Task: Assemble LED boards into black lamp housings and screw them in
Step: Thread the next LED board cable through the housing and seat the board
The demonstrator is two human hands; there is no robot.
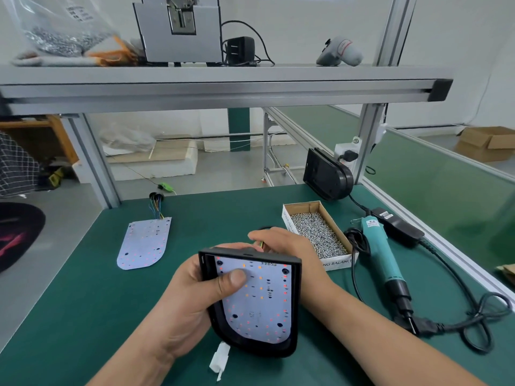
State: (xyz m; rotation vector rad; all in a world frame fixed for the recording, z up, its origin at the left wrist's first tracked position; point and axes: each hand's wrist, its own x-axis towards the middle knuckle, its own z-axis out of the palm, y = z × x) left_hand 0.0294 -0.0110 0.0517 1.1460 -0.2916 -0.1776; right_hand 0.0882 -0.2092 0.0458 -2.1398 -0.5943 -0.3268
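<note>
A black lamp housing (pixel 294 296) is held tilted above the green table, with a white LED board (pixel 262 302) lying inside it. My left hand (pixel 192 299) grips the housing's left edge, its thumb pressing on the board. Behind the housing's top edge, my right hand (pixel 281 240) holds coloured wires. A white connector (pixel 220 358) hangs below the housing. A second LED board (pixel 143 243) with coloured wires lies flat on the table to the left. Another black housing (pixel 326 176) stands at the table's back right.
A cardboard box of screws (pixel 317 232) sits right of my hands. A teal electric screwdriver (pixel 381 254) lies beside it with its black cable (pixel 479 316) looping to the right. A shelf (pixel 223 84) spans overhead. The conveyor (pixel 446 174) runs along the right.
</note>
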